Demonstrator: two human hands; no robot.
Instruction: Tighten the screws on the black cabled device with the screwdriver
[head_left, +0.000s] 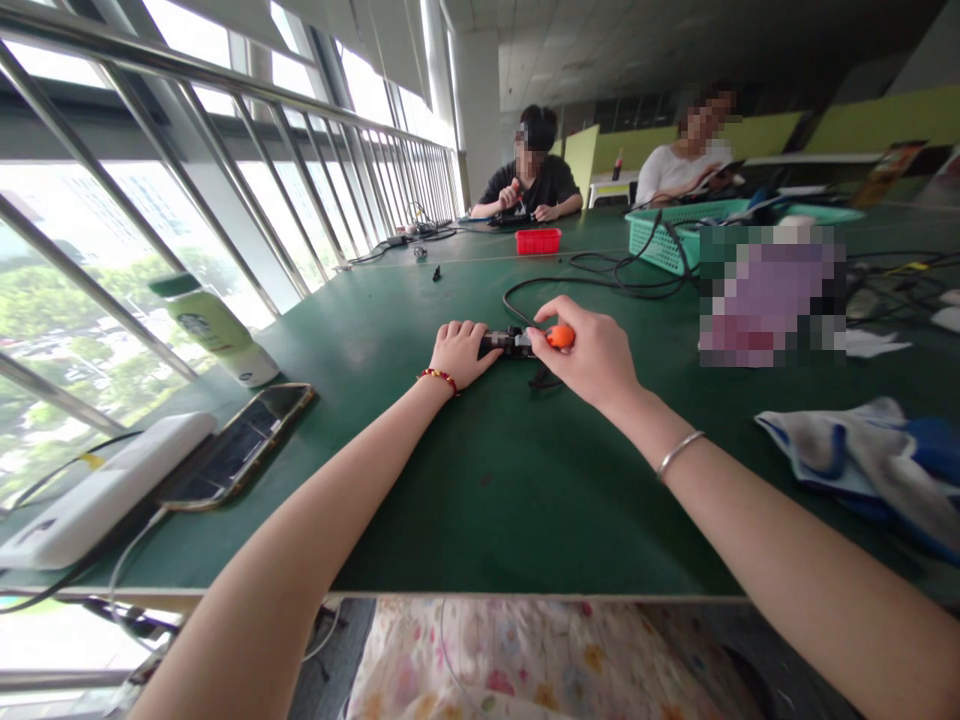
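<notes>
Both hands [459, 355] [589, 350] meet at the black device [508, 343] between them.

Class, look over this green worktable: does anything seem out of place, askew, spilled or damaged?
Nothing stands out as spilled or damaged. The bottle at the left looks tilted, though that may be lens distortion; the blue-and-white cloth at the right merely lies crumpled.

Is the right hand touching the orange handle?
Touching. The head view shows the right hand with the orange handle between its thumb and curled fingers.
</notes>
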